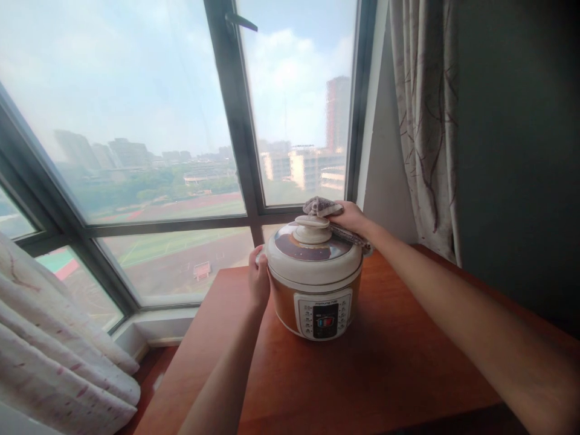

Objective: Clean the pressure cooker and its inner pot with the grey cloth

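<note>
A cream and copper electric pressure cooker (317, 284) stands on a reddish wooden table (362, 374), its control panel facing me. My left hand (258, 278) presses against the cooker's left side, gripping the rim. A patterned cloth (321, 208) is held in my right hand (351, 219), which rests on the back right of the lid beside the lid knob (312, 228).
A large window with dark frames (235, 121) stands behind the table. A patterned curtain (426, 121) hangs at the right beside a dark wall. Another pale curtain (54, 338) bunches at the lower left. The table's left edge drops off toward the floor.
</note>
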{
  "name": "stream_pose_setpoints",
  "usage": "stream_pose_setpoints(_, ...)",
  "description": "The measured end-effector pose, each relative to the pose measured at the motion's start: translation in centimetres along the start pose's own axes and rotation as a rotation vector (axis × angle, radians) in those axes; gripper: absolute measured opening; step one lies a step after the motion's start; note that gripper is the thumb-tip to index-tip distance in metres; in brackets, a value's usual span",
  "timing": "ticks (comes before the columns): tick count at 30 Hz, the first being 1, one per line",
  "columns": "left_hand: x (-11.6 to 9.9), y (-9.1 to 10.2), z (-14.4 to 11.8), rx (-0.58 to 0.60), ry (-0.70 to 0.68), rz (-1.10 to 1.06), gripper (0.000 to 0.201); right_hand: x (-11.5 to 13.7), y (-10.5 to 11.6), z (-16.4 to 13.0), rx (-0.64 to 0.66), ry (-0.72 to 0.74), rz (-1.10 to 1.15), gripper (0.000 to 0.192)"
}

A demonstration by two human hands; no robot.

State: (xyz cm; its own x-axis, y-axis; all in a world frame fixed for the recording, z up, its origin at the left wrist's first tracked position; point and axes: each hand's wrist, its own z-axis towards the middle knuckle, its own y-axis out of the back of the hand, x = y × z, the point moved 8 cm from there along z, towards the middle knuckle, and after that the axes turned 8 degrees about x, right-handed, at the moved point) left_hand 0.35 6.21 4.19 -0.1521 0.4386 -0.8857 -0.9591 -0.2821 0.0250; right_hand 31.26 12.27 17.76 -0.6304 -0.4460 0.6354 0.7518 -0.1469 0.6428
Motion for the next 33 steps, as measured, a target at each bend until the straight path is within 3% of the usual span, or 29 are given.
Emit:
stream_pose_setpoints(4, -0.2, 0.0, -0.1, 0.004, -0.002, -0.001, 0.043, 0.9, 0.5, -1.5, 0.13, 0.077, 0.143, 0.039)
stream_pose_setpoints(7, -0.3, 0.0, -0.2, 0.003, -0.007, -0.003, 0.044, 0.7, 1.1, -3.1, 0.188, 0.032, 0.29, 0.046)
stream_pose_setpoints(11, -0.5, 0.0, -0.2, 0.0, -0.025, -0.006, 0.046, -0.2, 1.5, -4.6, 0.141, -0.067, 0.366, 0.046)
stream_pose_setpoints(16, -0.9, 0.0, -0.2, 0.005, -0.041, -0.009, 0.045, -0.5, 1.7, -5.9, 0.091, -0.079, 0.457, 0.051)
stream_pose_setpoints(20, -0.9, -0.1, -0.3, 0.008, -0.041, -0.013, 0.044, -1.3, 2.1, -7.1, 0.112, -0.136, 0.67, 0.048)
stream_pose_setpoints(24, -0.7, 0.0, -0.2, -0.004, -0.03, -0.009, 0.044, -2.4, 3.4, -7.3, -0.038, -0.177, 0.913, 0.042)
stream_pose_setpoints(26, -0.5, 0.0, -0.2, -0.011, -0.026, -0.007, 0.043, -1.8, 3.1, -6.6, -0.038, -0.147, 0.968, 0.043)
stream_pose_setpoints(29, -0.3, -0.1, -0.1, -0.017, -0.021, -0.009, 0.043, 1.3, 1.2, -5.3, 0.091, -0.032, 0.825, 0.053)
stream_pose_setpoints(33, -0.4, -0.1, -0.2, -0.019, -0.017, -0.005, 0.044, 7.1, -1.8, -4.0, 0.156, 0.214, 0.059, 0.062)
